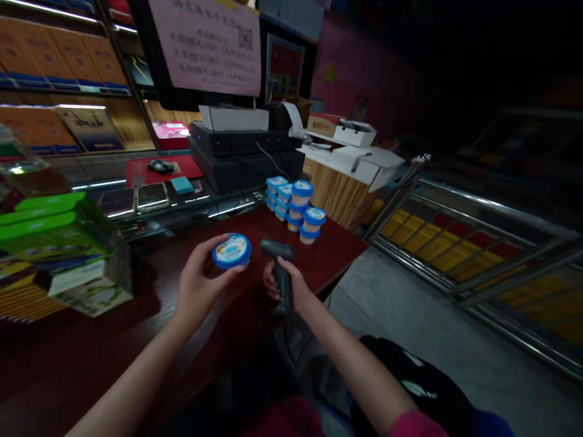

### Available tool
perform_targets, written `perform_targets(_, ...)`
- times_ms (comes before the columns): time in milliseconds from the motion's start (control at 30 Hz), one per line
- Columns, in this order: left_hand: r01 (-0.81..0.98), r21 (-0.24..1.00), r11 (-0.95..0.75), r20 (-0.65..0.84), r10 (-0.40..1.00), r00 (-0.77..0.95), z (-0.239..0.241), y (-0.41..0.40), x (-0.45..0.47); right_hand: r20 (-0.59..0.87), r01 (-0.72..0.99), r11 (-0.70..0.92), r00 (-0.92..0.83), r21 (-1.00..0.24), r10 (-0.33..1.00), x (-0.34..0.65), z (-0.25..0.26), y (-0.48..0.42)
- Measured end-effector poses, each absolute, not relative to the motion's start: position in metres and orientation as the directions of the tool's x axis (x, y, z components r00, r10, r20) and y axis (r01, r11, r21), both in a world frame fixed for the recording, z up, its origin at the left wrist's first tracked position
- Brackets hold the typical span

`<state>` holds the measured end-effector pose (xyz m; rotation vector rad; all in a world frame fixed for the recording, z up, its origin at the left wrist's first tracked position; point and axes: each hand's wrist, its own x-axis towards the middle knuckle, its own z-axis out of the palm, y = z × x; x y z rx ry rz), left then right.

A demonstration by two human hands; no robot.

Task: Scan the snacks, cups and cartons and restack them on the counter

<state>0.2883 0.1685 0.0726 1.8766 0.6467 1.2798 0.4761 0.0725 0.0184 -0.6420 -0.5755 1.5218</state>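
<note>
My left hand grips a small round tub with a blue rim and printed lid, held above the dark red counter. My right hand is wrapped round the handle of a black handheld barcode scanner, its head close beside the tub. Further back on the counter stand several matching blue-lidded tubs, stacked in short piles.
A black register with a receipt printer sits behind the tubs. Green boxes lie at the left. Phones and a mouse rest on the glass counter. A metal rail runs at the right.
</note>
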Motion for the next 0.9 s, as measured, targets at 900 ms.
perform_targets(900, 0.026, 0.679, -0.733, 0.673, 0.637, 0.376, 0.092, 0.167, 0.534, -0.094, -0.656, 0.56, 0.687, -0.506, 0.72, 0.564, 0.019, 0.032)
